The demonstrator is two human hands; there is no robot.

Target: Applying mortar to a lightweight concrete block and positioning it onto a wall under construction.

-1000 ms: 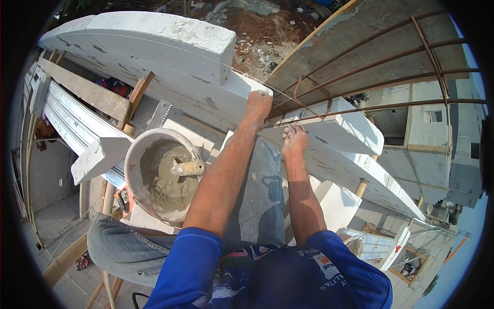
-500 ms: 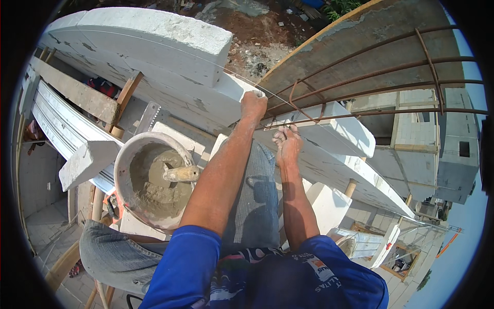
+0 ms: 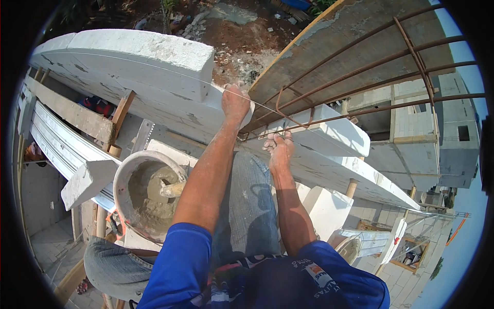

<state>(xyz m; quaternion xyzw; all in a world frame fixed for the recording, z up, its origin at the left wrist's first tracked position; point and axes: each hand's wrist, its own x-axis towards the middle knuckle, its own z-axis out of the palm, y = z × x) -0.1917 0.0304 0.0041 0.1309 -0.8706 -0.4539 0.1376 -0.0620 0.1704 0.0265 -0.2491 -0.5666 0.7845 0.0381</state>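
**Both hands at the wall's edge, mortar bucket beside the left forearm**

Nearest, a denim-clad leg (image 3: 247,206) rose between the forearms. A round bucket (image 3: 121,190) sat just left of the left forearm, holding wet grey mortar (image 3: 146,208) below its rim. A wooden-handled tool (image 3: 172,189) lay in the mortar, its handle pointing toward the forearm, which left little room between arm and rim. Beyond the bucket leaned a toothed metal tool (image 3: 143,136).

The right hand (image 3: 279,147) was curled just below the end of a rusty rebar cage (image 3: 413,54); whether it gripped a bar could not be told. Farther forward, the left hand (image 3: 236,105) bent at the top edge of the white block wall (image 3: 170,110), beside a taut string (image 3: 263,105); its grasp could not be told either. A raised block (image 3: 175,51) bounded its left side, a large panel (image 3: 329,36) its right. Past that gap, the wall's far edge gave onto dirt ground (image 3: 247,56) well below.
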